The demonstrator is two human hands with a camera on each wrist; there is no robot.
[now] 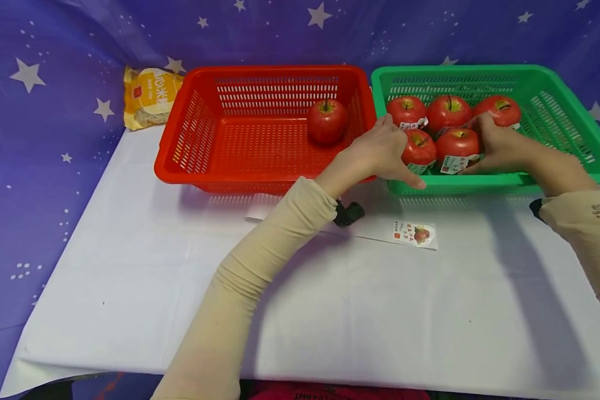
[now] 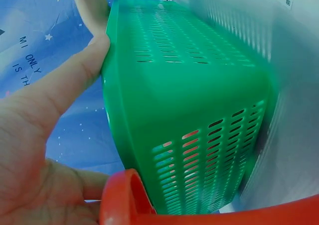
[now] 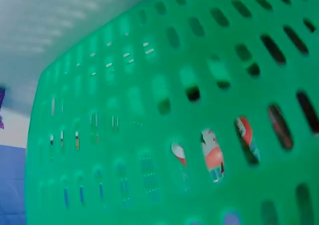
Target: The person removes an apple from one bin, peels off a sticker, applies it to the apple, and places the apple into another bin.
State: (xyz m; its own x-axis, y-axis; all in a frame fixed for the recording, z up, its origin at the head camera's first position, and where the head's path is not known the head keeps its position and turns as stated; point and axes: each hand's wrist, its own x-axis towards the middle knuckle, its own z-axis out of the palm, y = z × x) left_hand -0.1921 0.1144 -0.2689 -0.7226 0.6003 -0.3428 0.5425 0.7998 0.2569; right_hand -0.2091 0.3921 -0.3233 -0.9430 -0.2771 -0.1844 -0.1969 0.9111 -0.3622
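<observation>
Several red apples with paper label bands sit in the green basket [image 1: 555, 119] on the right. My right hand [image 1: 505, 145] reaches over its front rim and holds the front middle apple [image 1: 457, 145] from the right, thumb in front and fingers behind. My left hand [image 1: 382, 150] is spread over the basket's left front corner, beside the front left apple [image 1: 420, 149]. Its thumb [image 2: 75, 78] lies at the green rim in the left wrist view, where the other fingertips are hidden. The right wrist view shows only the basket's slotted wall [image 3: 164, 110].
A red basket [image 1: 265, 180] with one unbanded apple [image 1: 327, 121] stands left of the green one. A yellow packet [image 1: 152, 97] lies behind its left end. In front, a label strip [image 1: 415, 234] and a small black object [image 1: 349, 213] lie on the white table [image 1: 380, 311].
</observation>
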